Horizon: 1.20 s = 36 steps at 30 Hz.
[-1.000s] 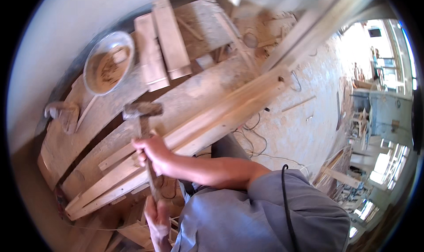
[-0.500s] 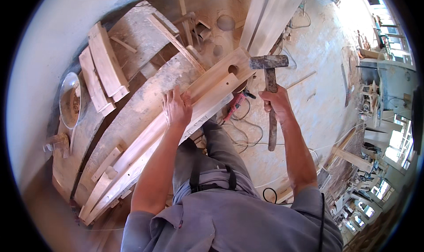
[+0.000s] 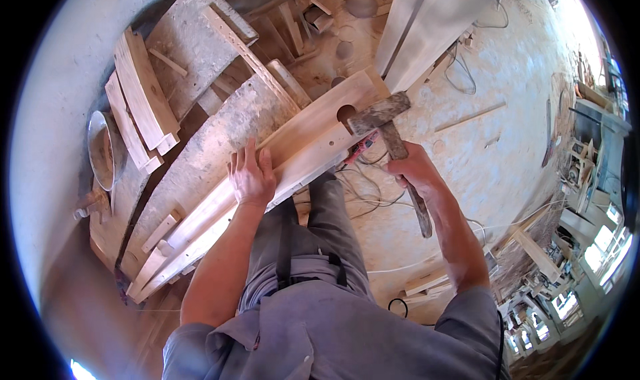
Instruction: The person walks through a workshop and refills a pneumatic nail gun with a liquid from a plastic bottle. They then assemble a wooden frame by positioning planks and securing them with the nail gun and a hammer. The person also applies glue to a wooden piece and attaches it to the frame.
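Observation:
A long pale wooden piece (image 3: 314, 130) with a lengthwise step lies diagonally on the bench, a round hole near its far right end. On its middle rests my left hand (image 3: 252, 180), flat with the fingers apart, holding nothing. My right hand (image 3: 415, 165) is closed round the wooden handle of a hammer (image 3: 395, 141). The worn, blocky hammer head overlaps the board's right end beside the hole; I cannot tell if it touches the wood. The handle slants down to the right, its lower end sticking out below my hand.
The rough, dusty workbench (image 3: 220, 137) holds short boards (image 3: 145, 90) at the left and a round pan (image 3: 102, 150) near the wall. Large planks (image 3: 437, 27) stand at the far end. A red power tool (image 3: 361, 149) and cables lie on the floor beyond my legs.
The hammer head has swung left and down, from beside the board's end to over it, and its handle now tilts. My left hand stays flat on the board. The whole view has shifted slightly.

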Each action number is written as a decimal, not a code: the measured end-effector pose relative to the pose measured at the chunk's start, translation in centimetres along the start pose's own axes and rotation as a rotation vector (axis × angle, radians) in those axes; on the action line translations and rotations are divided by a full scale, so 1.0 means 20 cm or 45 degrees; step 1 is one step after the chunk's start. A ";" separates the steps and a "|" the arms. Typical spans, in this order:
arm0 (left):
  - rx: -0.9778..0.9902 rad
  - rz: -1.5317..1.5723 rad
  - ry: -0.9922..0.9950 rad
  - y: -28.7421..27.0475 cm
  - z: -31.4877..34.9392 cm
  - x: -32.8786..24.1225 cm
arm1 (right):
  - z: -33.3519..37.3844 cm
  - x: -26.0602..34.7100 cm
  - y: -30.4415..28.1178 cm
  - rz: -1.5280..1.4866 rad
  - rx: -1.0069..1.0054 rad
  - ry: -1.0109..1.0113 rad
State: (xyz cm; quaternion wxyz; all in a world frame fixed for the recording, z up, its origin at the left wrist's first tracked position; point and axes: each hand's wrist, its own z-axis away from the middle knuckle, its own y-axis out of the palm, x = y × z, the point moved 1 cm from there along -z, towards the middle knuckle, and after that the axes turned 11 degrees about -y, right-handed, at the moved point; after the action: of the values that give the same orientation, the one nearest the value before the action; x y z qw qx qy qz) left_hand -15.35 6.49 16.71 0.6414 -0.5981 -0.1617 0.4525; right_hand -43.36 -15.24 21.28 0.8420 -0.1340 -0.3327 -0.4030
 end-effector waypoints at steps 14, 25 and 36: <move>0.016 0.119 0.034 0.00 0.01 0.04 | -0.01 0.04 0.04 0.317 -0.036 0.177; 0.044 0.103 0.076 -0.02 -0.01 0.03 | 0.00 0.29 -0.64 -0.164 -0.449 -0.297; 0.045 0.103 0.054 -0.01 -0.05 0.02 | 0.00 0.05 0.01 0.275 -0.018 0.168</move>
State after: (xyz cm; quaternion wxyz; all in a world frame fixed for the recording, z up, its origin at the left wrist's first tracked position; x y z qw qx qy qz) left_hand -14.23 6.19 16.46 0.6363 -0.6021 -0.1158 0.4681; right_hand -42.82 -15.69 21.90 0.8996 -0.1481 -0.2573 -0.3204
